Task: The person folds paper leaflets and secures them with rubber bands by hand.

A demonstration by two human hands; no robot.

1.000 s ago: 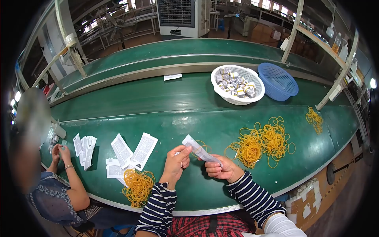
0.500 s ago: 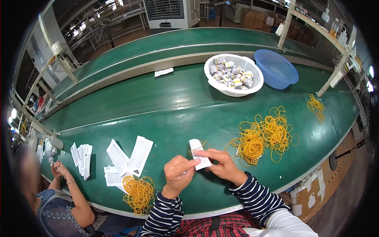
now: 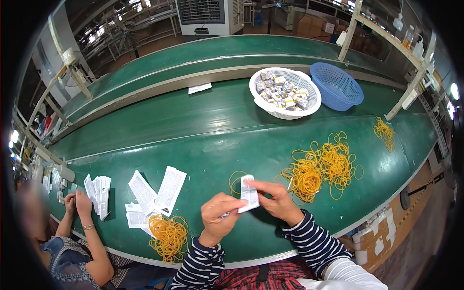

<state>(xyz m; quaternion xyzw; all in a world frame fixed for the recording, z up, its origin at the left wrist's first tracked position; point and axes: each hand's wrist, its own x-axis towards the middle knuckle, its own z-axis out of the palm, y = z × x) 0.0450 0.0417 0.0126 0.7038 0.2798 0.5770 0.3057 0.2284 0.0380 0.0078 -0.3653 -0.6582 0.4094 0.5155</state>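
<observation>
A folded white printed leaflet (image 3: 248, 197) is held up over the green table between my two hands. My left hand (image 3: 218, 217) pinches its lower left edge, the thumb resting on the paper. On the other side my right hand (image 3: 278, 202) grips the upper part, fingers over the top and thumb at the right edge. One loose yellow rubber band (image 3: 231, 182) lies just left of the leaflet. To the left, printed leaflets (image 3: 170, 189) are spread beside a pile of yellow rubber bands (image 3: 167, 238).
Larger rubber band heaps (image 3: 306, 178) lie on the right. Behind them stand a white basket (image 3: 285, 114) of banded paper bundles and a blue basket (image 3: 336, 87). At the left sits a co-worker (image 3: 94, 246), hands together near more leaflets (image 3: 99, 193).
The leaflet has turned more upright and shifted slightly right, leaving the loose rubber band in fuller view. My right hand has moved a little right. The co-worker's hands have risen slightly.
</observation>
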